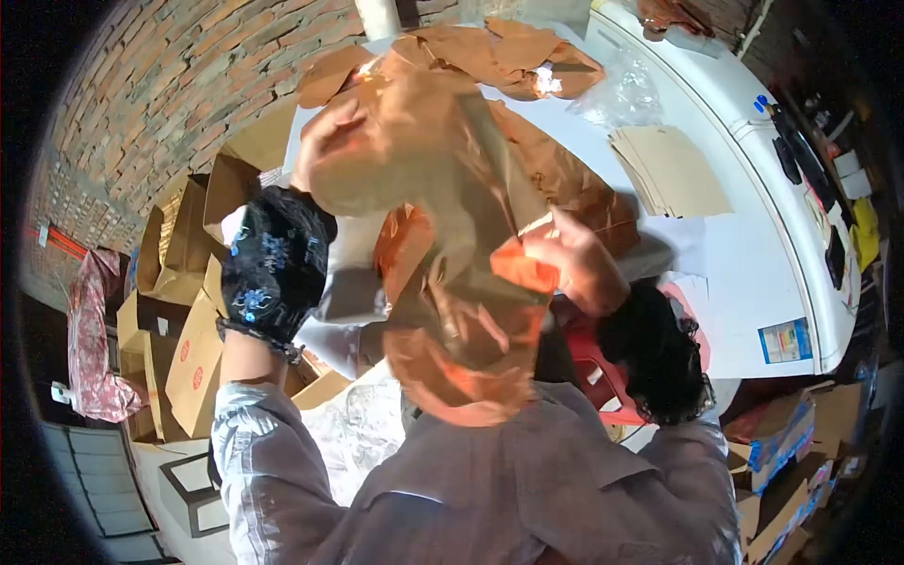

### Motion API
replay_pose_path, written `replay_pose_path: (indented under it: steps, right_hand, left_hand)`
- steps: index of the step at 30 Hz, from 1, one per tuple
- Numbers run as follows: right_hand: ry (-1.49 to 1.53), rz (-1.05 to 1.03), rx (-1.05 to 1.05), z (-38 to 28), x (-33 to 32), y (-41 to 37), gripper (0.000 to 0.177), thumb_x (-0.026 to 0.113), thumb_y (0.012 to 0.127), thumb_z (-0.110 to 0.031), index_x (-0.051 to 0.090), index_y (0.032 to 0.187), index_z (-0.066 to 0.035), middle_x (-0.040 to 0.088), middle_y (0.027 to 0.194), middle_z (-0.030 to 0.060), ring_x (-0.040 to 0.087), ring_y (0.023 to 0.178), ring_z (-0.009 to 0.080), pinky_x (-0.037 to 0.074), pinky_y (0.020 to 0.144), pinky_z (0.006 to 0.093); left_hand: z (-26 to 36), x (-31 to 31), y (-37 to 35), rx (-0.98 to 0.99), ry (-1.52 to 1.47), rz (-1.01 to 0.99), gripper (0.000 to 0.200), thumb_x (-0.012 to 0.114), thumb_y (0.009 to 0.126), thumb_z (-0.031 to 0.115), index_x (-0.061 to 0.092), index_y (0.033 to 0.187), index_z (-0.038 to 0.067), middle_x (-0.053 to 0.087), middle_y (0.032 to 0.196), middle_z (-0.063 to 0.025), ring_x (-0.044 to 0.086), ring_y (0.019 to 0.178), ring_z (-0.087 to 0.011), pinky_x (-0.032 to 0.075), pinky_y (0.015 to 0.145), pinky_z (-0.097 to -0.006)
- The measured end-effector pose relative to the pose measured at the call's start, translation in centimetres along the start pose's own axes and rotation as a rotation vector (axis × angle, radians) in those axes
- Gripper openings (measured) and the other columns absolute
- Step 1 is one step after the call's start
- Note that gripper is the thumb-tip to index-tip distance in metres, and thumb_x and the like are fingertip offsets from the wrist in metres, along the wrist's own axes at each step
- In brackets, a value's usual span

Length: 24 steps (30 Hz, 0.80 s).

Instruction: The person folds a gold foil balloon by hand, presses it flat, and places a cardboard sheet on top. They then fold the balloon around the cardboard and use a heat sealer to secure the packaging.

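A large piece of shiny orange-brown sheet material, fabric or leather, hangs between my hands, smeared by motion. My left hand grips its upper left edge, with some fingers hidden behind it. On the right side, my right hand pinches an edge of the same piece, thumb and fingers closed. Its lower end droops in a curl in front of my chest. More brown pieces lie at the back of the white table, and another brown piece is spread behind my right hand.
On the white table rest beige flat sheets and a clear plastic bag. Open cardboard boxes crowd the left, below a brick wall. Something red sits under my right forearm. More boxes stand at lower right.
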State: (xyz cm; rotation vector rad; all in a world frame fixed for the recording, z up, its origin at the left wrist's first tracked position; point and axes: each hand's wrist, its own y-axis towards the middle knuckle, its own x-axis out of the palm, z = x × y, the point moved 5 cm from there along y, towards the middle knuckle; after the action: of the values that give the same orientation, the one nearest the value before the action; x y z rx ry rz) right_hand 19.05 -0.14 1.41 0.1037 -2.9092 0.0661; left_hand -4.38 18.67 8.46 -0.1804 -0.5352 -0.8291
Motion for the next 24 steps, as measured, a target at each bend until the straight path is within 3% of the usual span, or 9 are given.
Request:
replay_pose_path:
  steps: [3, 8, 11, 12, 14, 16, 17, 20, 24]
  right_hand:
    - [-0.24, -0.075, 0.039, 0.4, -0.3, -0.5, 0.019, 0.059, 0.093, -0.021, 0.055, 0.093, -0.003, 0.062, 0.075, 0.0042, 0.056, 0.063, 0.0085, 0.044, 0.057, 0.023]
    - [-0.237, -0.14, 0.178, 0.4, -0.8, -0.6, 0.018, 0.058, 0.092, -0.018, 0.053, 0.097, -0.001, 0.056, 0.072, 0.0004, 0.051, 0.062, 0.0051, 0.04, 0.056, 0.0205]
    - [-0.288, -0.098, 0.196, 1.5, -2.0, -0.1, 0.021, 0.059, 0.091, -0.02, 0.053, 0.098, -0.002, 0.055, 0.073, 0.0007, 0.049, 0.059, 0.0052, 0.04, 0.053, 0.0206]
    - [-0.295, -0.078, 0.201, 1.6, -2.1, 0.1, 0.021, 0.059, 0.091, -0.021, 0.053, 0.099, -0.002, 0.055, 0.073, 0.0004, 0.048, 0.058, 0.0049, 0.04, 0.052, 0.0204]
    - [-0.312, -0.047, 0.235, 1.3, -2.1, 0.2, 0.021, 0.059, 0.091, -0.021, 0.054, 0.099, -0.002, 0.054, 0.073, -0.0004, 0.047, 0.057, 0.004, 0.039, 0.051, 0.02]
    - [-0.303, 0.008, 0.246, 1.4, -2.4, 0.3, 0.022, 0.06, 0.09, -0.023, 0.055, 0.096, -0.003, 0.053, 0.073, -0.0015, 0.047, 0.06, 0.0045, 0.039, 0.052, 0.0207]
    - [-0.287, 0.045, 0.239, 1.7, -2.6, 0.2, 0.023, 0.061, 0.089, -0.025, 0.055, 0.093, -0.004, 0.053, 0.073, -0.0021, 0.048, 0.063, 0.0055, 0.038, 0.054, 0.0217]
    - [-0.18, 0.065, 0.285, 2.5, -3.3, 0.2, 0.022, 0.06, 0.088, -0.027, 0.057, 0.092, -0.006, 0.051, 0.075, -0.0024, 0.047, 0.066, 0.006, 0.039, 0.056, 0.022]
    - [-0.025, 0.141, 0.338, 3.3, -3.7, -0.5, 0.018, 0.058, 0.089, -0.025, 0.057, 0.094, -0.008, 0.049, 0.076, -0.0033, 0.045, 0.061, 0.0051, 0.04, 0.054, 0.0205]
  left_hand:
    - [-4.4, -7.9, 2.9, -0.087, 0.053, 0.247, 0.052, 0.057, 0.093, 0.04, 0.052, 0.132, 0.006, 0.06, 0.128, -0.0091, 0.062, 0.106, -0.0225, 0.05, 0.094, -0.0377]
    - [-6.4, -1.3, 2.8, -0.361, 0.09, 0.313, 0.059, 0.056, 0.094, 0.05, 0.052, 0.133, 0.006, 0.067, 0.106, -0.0008, 0.066, 0.087, -0.0082, 0.054, 0.077, -0.0225]
    - [-8.6, -5.6, 5.0, -0.421, 0.252, 0.299, 0.026, 0.069, 0.09, 0.031, 0.064, 0.104, 0.009, 0.065, 0.093, 0.0032, 0.06, 0.077, -0.0056, 0.052, 0.073, -0.0219]
    - [-8.7, -4.6, 5.7, -0.365, 0.284, 0.33, 0.021, 0.068, 0.091, 0.028, 0.063, 0.095, 0.008, 0.065, 0.084, 0.0018, 0.058, 0.071, -0.0078, 0.048, 0.062, -0.0261]
    - [-9.2, -6.4, 7.2, -0.323, 0.534, 0.149, 0.018, 0.067, 0.091, 0.025, 0.06, 0.09, 0.009, 0.059, 0.078, 0.0032, 0.049, 0.063, -0.0051, 0.039, 0.056, -0.0223]
    - [-7.9, -6.1, 7.7, -0.401, 0.575, 0.055, 0.017, 0.068, 0.091, 0.023, 0.059, 0.096, 0.009, 0.06, 0.081, 0.0029, 0.048, 0.063, -0.0027, 0.036, 0.057, -0.0171]
    - [-7.5, -5.4, 8.2, -0.278, 0.549, 0.055, 0.029, 0.07, 0.088, 0.017, 0.057, 0.112, 0.005, 0.059, 0.082, 0.0005, 0.048, 0.056, -0.0019, 0.034, 0.047, -0.0164]
    - [-7.7, -5.1, 9.2, -0.217, 0.483, 0.098, 0.037, 0.068, 0.089, 0.015, 0.054, 0.121, 0.005, 0.06, 0.088, -0.0013, 0.049, 0.058, -0.0031, 0.035, 0.047, -0.0161]
    - [-9.3, -5.7, 9.7, -0.29, 0.326, 0.267, 0.069, 0.064, 0.086, -0.004, 0.035, 0.147, 0.009, 0.06, 0.099, -0.0033, 0.061, 0.08, -0.0103, 0.048, 0.06, -0.0203]
